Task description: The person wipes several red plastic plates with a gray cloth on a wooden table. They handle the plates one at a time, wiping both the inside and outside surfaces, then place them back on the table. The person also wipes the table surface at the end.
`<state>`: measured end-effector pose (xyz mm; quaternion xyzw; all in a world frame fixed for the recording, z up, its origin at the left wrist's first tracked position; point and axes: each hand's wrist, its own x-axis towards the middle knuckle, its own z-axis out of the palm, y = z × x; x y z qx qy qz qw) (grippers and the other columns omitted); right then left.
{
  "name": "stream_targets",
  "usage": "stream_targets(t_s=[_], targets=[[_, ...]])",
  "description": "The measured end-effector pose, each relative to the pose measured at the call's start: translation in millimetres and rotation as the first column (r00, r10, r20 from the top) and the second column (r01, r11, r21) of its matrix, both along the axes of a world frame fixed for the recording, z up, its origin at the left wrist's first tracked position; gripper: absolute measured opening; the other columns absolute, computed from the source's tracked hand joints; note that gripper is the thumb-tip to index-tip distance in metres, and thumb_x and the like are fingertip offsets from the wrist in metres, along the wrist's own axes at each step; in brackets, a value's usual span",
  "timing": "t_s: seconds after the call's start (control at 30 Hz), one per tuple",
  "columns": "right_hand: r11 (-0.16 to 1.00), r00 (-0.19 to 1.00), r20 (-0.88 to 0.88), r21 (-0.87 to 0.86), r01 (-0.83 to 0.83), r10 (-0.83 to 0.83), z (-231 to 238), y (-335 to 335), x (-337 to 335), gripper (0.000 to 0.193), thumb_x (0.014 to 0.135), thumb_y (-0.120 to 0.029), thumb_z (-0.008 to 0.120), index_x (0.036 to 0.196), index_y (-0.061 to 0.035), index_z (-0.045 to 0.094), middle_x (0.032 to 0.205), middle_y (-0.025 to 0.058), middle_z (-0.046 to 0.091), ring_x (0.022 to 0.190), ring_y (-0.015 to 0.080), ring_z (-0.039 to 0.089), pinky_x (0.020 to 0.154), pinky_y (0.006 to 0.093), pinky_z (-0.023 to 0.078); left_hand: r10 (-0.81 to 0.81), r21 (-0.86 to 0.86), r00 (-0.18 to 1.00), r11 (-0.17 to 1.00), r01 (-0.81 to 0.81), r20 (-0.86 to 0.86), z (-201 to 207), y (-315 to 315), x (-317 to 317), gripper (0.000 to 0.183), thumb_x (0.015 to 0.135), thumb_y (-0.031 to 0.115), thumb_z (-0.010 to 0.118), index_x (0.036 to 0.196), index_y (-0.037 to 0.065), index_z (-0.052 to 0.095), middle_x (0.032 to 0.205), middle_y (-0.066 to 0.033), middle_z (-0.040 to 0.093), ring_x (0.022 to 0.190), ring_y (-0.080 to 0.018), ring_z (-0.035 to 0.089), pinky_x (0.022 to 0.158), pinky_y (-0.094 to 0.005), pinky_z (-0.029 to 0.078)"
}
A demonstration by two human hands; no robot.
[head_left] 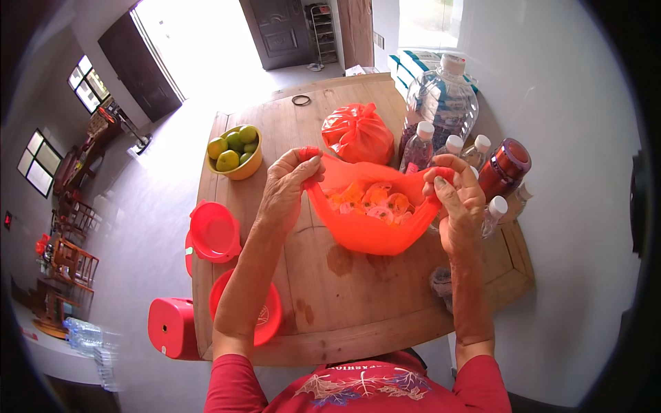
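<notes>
A thin red plastic bag (372,237) hangs between my two hands over the wooden table (323,282), its mouth spread wide. Inside lie several small pieces in clear wrappers (372,199), orange-tinted through the bag; I cannot make out their kind. My left hand (292,180) pinches one upper corner of the bag between thumb and fingers. At the opposite corner my right hand (456,199) grips the plastic with thumb and forefinger, the other fingers curled. Just beyond stands a second red plastic bag (359,134), full, round and tied at the top.
Green citrus fruits fill a yellow bowl (237,168) at the far left. Red basins (215,232) sit along the left edge, near a red stool (172,329). On the right stand a large clear jug (444,103), several white-capped bottles (418,146) and a red thermos (505,167). A grey cloth (442,286) lies near my right forearm.
</notes>
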<state>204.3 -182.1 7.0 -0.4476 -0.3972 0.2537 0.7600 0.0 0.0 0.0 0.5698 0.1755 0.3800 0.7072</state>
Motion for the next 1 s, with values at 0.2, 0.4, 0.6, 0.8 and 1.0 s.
stream_targets(t_s=[0.2,0.4,0.6,0.8,1.0], targets=[[0.938,0.874,0.474,-0.246,0.246,-0.105,-4,-17,0,0.023,0.084,0.005,0.055,0.105,-0.0028,0.058,0.088,0.0069,0.06,0.076,0.0148,0.057,0.068,0.0273,0.045,0.135,0.073,0.991,0.988,-0.135,0.006,-19,-28,2,0.027,0.085,0.001,0.064,0.11,0.006,0.059,0.095,0.0004,0.062,0.088,-0.0072,0.056,0.081,-0.0237,0.046],[0.93,0.516,0.835,-0.013,0.367,-0.192,-6,-23,-12,0.027,0.079,0.008,0.054,0.103,-0.002,0.057,0.089,0.0159,0.057,0.081,0.0342,0.057,0.072,0.0394,0.046,0.515,0.651,0.857,0.654,-0.385,-0.01,-54,-35,13,0.034,0.083,0.002,0.066,0.116,0.008,0.058,0.132,-0.0037,0.044,0.103,-0.0142,0.056,0.09,-0.0269,0.045],[0.924,0.055,0.99,0.104,0.369,-0.133,-18,-13,-27,0.033,0.071,-0.004,0.066,0.104,-0.0106,0.063,0.091,0.0036,0.061,0.088,0.0218,0.056,0.082,0.038,0.039,0.009,0.375,1.0,0.927,0.003,-0.028,-80,-44,42,0.073,0.071,0.01,0.078,0.135,0.008,0.042,0.124,-0.0101,0.051,0.102,-0.0158,0.057,0.092,-0.0361,0.045],[0.987,0.056,0.992,0.105,0.122,-0.112,-25,30,-44,0.031,0.075,-0.013,0.064,0.106,-0.0114,0.062,0.09,0.0043,0.062,0.091,0.023,0.056,0.078,0.0415,0.039,0.086,0.685,0.938,0.706,0.181,-0.337,-115,-53,51,0.084,0.068,0.034,0.077,0.137,0.008,0.037,0.131,-0.015,0.045,0.121,-0.0293,0.042,0.101,-0.0452,0.031],[0.989,0.516,0.848,0.063,0.131,-0.122,-38,55,-18,0.031,0.078,-0.003,0.058,0.11,-0.0051,0.06,0.101,0.0108,0.061,0.097,0.0277,0.057,0.088,0.0388,0.042,-0.062,0.308,0.933,0.934,0.18,-0.356,-108,-35,64,0.033,0.098,0.034,0.038,0.098,0.003,0.049,0.092,-0.0116,0.049,0.093,-0.0193,0.047,0.087,-0.0328,0.038]])
